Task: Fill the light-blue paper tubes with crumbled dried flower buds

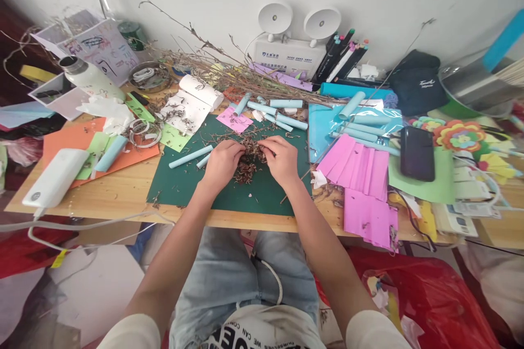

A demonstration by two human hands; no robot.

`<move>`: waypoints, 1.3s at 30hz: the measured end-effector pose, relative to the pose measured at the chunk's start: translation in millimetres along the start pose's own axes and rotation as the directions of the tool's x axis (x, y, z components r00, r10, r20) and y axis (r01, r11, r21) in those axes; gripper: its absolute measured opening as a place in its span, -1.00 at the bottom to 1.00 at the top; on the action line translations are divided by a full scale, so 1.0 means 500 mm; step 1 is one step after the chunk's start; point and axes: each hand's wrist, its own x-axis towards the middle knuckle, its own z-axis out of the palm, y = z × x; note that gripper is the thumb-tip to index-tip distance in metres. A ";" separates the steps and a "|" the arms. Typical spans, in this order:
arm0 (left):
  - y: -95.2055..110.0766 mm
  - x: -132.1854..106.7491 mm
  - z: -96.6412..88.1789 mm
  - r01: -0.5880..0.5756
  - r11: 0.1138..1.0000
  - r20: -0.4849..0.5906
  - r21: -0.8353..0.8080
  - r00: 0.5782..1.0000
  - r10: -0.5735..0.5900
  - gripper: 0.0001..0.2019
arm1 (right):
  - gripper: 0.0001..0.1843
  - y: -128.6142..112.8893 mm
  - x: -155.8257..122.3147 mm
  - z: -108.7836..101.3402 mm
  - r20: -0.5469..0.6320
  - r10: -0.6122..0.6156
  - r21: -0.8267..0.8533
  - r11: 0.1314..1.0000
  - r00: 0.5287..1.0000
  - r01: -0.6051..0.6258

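Note:
Over a dark green cutting mat [180,191] both hands work at a clump of dry brown leaves and twigs [248,169]. My left hand [223,163] is closed at the clump's left side, its fingertips pinched on the dried bits. From the right, my right hand [281,158] pinches the same clump, thumb and fingers together. What exactly sits between the fingertips is partly hidden. Thin dry stems [221,136] lie just behind the hands. A rolled light-blue paper tube [190,157] rests left of my left hand.
Behind the mat lies a long bundle of dry branches [229,73]. Pink folded paper [356,166], a black power bank [417,154] and more blue tubes [364,130] crowd the right. On the left are a white power bank [57,177], orange paper [61,139] and a bottle [92,79].

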 end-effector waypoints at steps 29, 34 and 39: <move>0.031 0.037 0.044 0.196 0.897 -0.108 -0.396 0.960 -0.257 -0.76 | -0.69 -0.019 0.006 0.008 -0.102 0.133 0.204 0.973 0.986 -0.110; 0.019 0.044 0.046 0.213 0.895 -0.181 -0.392 0.936 -0.302 -0.90 | -0.79 -0.015 0.007 -0.001 -0.124 0.148 0.102 0.985 0.981 -0.136; 0.011 0.048 0.033 0.043 0.932 -0.218 -0.360 0.967 -0.129 -0.87 | -0.51 -0.019 0.008 -0.018 -0.023 -0.014 0.077 0.997 1.000 0.015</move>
